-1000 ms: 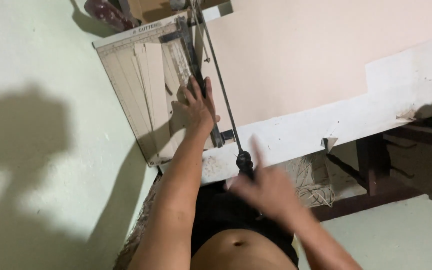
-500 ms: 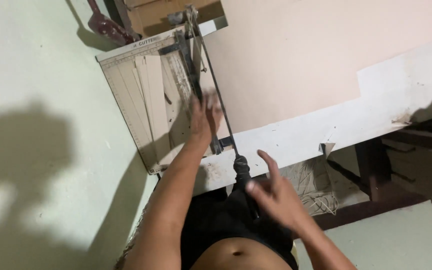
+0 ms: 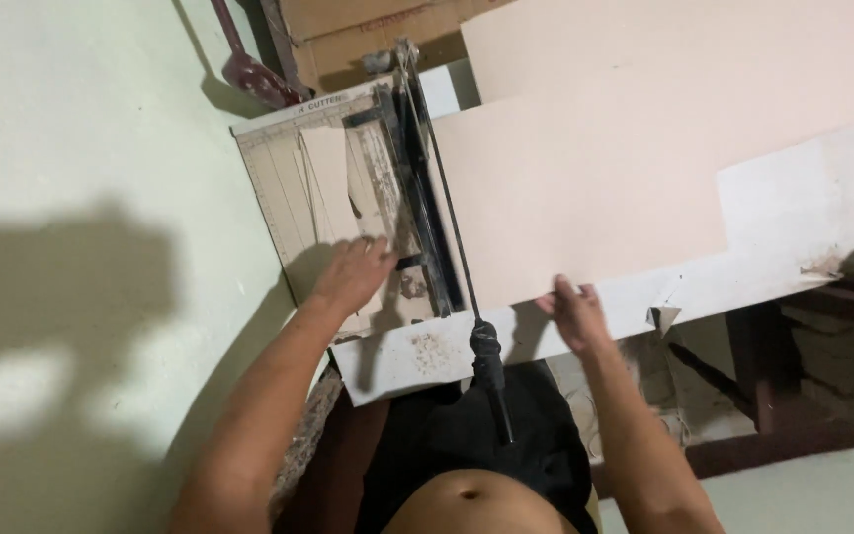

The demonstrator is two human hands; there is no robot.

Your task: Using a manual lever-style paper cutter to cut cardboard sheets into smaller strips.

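While lying on the white desk (image 3: 803, 213), paper cutter (image 3: 348, 208) under flat, released left hand (image 3: 353, 275), pink card sheet (image 3: 585, 178) touched at near edge by loosely spread right hand (image 3: 573, 314), black lever handle (image 3: 489, 371) between hands

We lose the right hand (image 3: 573, 314) to motion blur, its fingers indistinct. The pale sheet (image 3: 625, 158) runs off the top and right edges. Our left hand (image 3: 353, 274) covers part of the cutter board (image 3: 279, 188).

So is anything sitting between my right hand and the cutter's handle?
Nothing visible. The right hand rests on the near edge of the large beige sheet, and the black handle hangs just beside it over the table edge, with open space between them.
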